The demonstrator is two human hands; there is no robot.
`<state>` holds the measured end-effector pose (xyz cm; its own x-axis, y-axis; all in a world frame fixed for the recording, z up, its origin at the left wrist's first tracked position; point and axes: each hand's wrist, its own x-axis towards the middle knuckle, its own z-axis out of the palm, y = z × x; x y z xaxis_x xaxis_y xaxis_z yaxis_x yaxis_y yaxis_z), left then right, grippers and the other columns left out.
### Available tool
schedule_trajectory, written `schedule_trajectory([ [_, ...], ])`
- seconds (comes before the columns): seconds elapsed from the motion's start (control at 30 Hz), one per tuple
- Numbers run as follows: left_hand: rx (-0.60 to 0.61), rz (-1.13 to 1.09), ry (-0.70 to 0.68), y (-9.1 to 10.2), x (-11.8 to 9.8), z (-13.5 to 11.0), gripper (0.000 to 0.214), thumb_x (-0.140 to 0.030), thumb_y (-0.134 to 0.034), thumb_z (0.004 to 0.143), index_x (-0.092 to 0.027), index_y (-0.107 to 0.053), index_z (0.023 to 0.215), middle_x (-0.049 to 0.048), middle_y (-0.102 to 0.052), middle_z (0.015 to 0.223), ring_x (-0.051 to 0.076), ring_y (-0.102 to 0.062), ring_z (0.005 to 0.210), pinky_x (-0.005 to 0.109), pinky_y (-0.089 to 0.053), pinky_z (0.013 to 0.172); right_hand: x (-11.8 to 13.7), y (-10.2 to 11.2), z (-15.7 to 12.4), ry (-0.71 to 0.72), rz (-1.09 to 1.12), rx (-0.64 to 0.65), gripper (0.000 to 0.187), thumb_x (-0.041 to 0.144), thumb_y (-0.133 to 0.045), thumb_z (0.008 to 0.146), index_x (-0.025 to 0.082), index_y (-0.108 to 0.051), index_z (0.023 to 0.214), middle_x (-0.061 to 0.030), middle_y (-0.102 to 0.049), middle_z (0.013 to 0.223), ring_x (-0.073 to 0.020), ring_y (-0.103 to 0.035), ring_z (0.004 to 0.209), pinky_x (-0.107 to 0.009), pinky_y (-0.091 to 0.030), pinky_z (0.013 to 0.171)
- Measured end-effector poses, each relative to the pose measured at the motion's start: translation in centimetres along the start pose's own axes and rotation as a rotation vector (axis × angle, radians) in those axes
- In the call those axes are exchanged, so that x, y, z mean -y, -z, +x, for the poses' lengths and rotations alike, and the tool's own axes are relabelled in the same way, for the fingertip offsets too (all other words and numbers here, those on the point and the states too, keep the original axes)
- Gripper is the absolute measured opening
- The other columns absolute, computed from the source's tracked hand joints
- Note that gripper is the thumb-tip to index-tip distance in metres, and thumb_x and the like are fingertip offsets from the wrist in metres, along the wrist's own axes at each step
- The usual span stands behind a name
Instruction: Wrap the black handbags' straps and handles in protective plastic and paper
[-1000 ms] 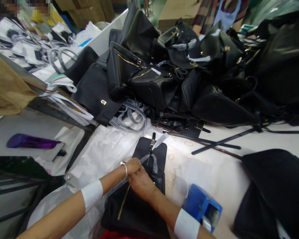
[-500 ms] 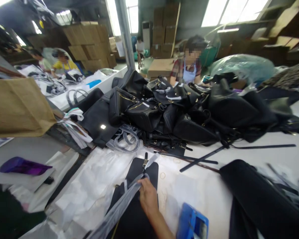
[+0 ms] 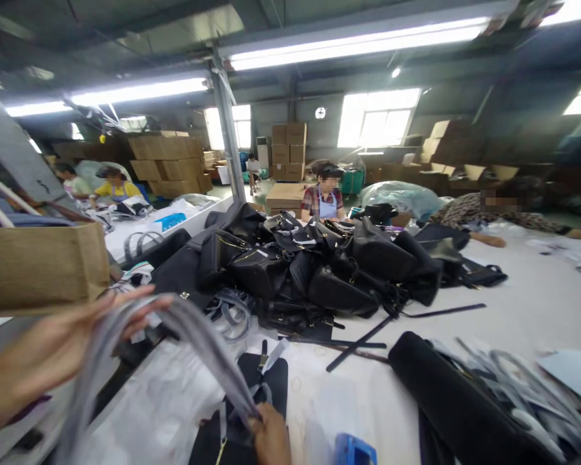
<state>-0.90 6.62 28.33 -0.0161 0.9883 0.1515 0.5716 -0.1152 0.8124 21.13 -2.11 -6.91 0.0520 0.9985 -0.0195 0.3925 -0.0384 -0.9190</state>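
Note:
My left hand [image 3: 90, 332] is raised at the left, blurred, with its fingers stretched out and apart. A long grey strap in clear plastic wrap [image 3: 193, 329] arches across those fingers; its far end drops down at the lower left. Low in the middle, my right hand [image 3: 271, 436] is closed around the strap's other side. Beneath and beside that hand lies a black bag [image 3: 266, 381] with a small buckled tab at its top and a gold zip. Its lower part runs out of view.
Black bags [image 3: 266, 271] are heaped across the table. Loose black straps [image 3: 363, 342] lie before them. A black bag piece [image 3: 445, 381] and wrapped straps lie right, a blue box [image 3: 354, 450] at the front. A brown carton [image 3: 39, 268] stands left. Co-workers sit beyond.
My left hand has come into view, with the strap now arched upward over it. My right hand has moved slightly left and lower in view. The camera has tilted up.

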Motion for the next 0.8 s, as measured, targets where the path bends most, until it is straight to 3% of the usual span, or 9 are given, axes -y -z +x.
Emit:
schedule_trajectory([
  [0.13, 0.222, -0.781, -0.177, 1.1, -5.5, 7.7, 0.063, -0.052, -0.017, 0.096, -0.009, -0.060, 0.114, 0.0053, -0.064, 0.120, 0.025, -0.046, 0.126, 0.034, -0.048, 0.085, 1.9, 0.3, 2.1, -0.120, 0.243, 0.052, 0.005, 0.021, -0.058, 0.068, 0.020, -0.056, 0.063, 0.0033, -0.055, 0.061, -0.0161, -0.056, 0.062, -0.025, -0.043, 0.059],
  [0.23, 0.266, -1.031, -0.241, -1.8, -6.3, 11.5, 0.049, -0.040, -0.022, 0.099, -0.007, -0.055, 0.111, 0.0077, -0.066, 0.114, 0.020, -0.052, 0.122, 0.033, -0.048, 0.085, 1.6, 0.1, 3.1, -0.190, 0.282, 0.037, 0.009, 0.028, -0.057, 0.068, 0.020, -0.052, 0.066, 0.0068, -0.047, 0.055, -0.0112, -0.047, 0.048, -0.021, -0.038, 0.047],
  [0.33, 0.250, -0.955, -0.150, -7.4, -1.1, 10.4, 0.030, -0.030, -0.047, 0.091, -0.012, -0.051, 0.115, 0.0079, -0.069, 0.106, 0.017, -0.067, 0.094, 0.033, -0.050, 0.083, 0.8, -0.1, 3.4, -0.257, 0.346, 0.018, 0.019, 0.037, -0.058, 0.067, 0.021, -0.048, 0.070, 0.0093, -0.041, 0.052, -0.0081, -0.037, 0.038, -0.020, -0.032, 0.038],
  [0.37, 0.265, -0.899, -0.069, -9.5, 1.8, 9.0, 0.031, -0.031, -0.052, 0.088, -0.010, -0.053, 0.111, 0.0108, -0.070, 0.099, 0.018, -0.069, 0.084, 0.035, -0.052, 0.078, 0.6, -0.2, 3.4, -0.272, 0.368, 0.011, 0.022, 0.040, -0.059, 0.067, 0.021, -0.048, 0.070, 0.0096, -0.040, 0.051, -0.0076, -0.036, 0.037, -0.020, -0.032, 0.037],
  [0.43, 0.313, -0.593, 0.248, -13.6, 8.3, 5.5, 0.031, -0.041, -0.056, 0.082, -0.013, -0.057, 0.095, 0.0084, -0.071, 0.089, 0.016, -0.068, 0.074, 0.031, -0.053, 0.072, 0.6, -0.2, 3.6, -0.294, 0.404, 0.001, 0.027, 0.045, -0.060, 0.066, 0.020, -0.049, 0.072, 0.0095, -0.042, 0.051, -0.0069, -0.036, 0.037, -0.020, -0.034, 0.038],
  [0.5, 0.363, -0.499, 0.388, -16.8, 14.1, 1.7, 0.035, -0.048, -0.057, 0.078, -0.013, -0.058, 0.083, 0.0097, -0.070, 0.079, 0.019, -0.067, 0.068, 0.032, -0.053, 0.064, 0.7, -0.1, 3.9, -0.312, 0.421, 0.000, 0.030, 0.048, -0.060, 0.067, 0.020, -0.051, 0.075, 0.0090, -0.044, 0.052, -0.0066, -0.037, 0.038, -0.020, -0.036, 0.041],
  [0.57, 0.423, -0.472, 0.451, -19.2, 18.1, -1.4, 0.038, -0.051, -0.059, 0.074, -0.014, -0.058, 0.080, 0.0081, -0.069, 0.075, 0.020, -0.067, 0.069, 0.031, -0.052, 0.061, 0.9, -0.2, 4.4, -0.324, 0.412, 0.011, 0.032, 0.048, -0.060, 0.069, 0.019, -0.054, 0.078, 0.0079, -0.047, 0.054, -0.0072, -0.040, 0.040, -0.021, -0.039, 0.044],
  [0.67, 0.481, -0.514, 0.426, -21.6, 20.7, -3.5, 0.031, -0.045, -0.061, 0.074, -0.016, -0.060, 0.084, 0.0060, -0.071, 0.082, 0.020, -0.067, 0.082, 0.030, -0.051, 0.071, 1.3, -0.5, 5.0, -0.326, 0.346, 0.042, 0.031, 0.047, -0.057, 0.075, 0.018, -0.058, 0.085, 0.0067, -0.050, 0.052, -0.0093, -0.046, 0.044, -0.022, -0.040, 0.048],
  [0.8, 0.482, -0.571, 0.366, -23.8, 21.6, -2.8, 0.017, -0.029, -0.059, 0.074, -0.016, -0.061, 0.085, 0.0055, -0.072, 0.088, 0.019, -0.066, 0.086, 0.028, -0.049, 0.077, 1.5, -0.4, 5.1, -0.304, 0.188, 0.052, 0.028, 0.041, -0.050, 0.081, 0.018, -0.062, 0.093, 0.0052, -0.054, 0.055, -0.0118, -0.052, 0.050, -0.023, -0.041, 0.054],
])
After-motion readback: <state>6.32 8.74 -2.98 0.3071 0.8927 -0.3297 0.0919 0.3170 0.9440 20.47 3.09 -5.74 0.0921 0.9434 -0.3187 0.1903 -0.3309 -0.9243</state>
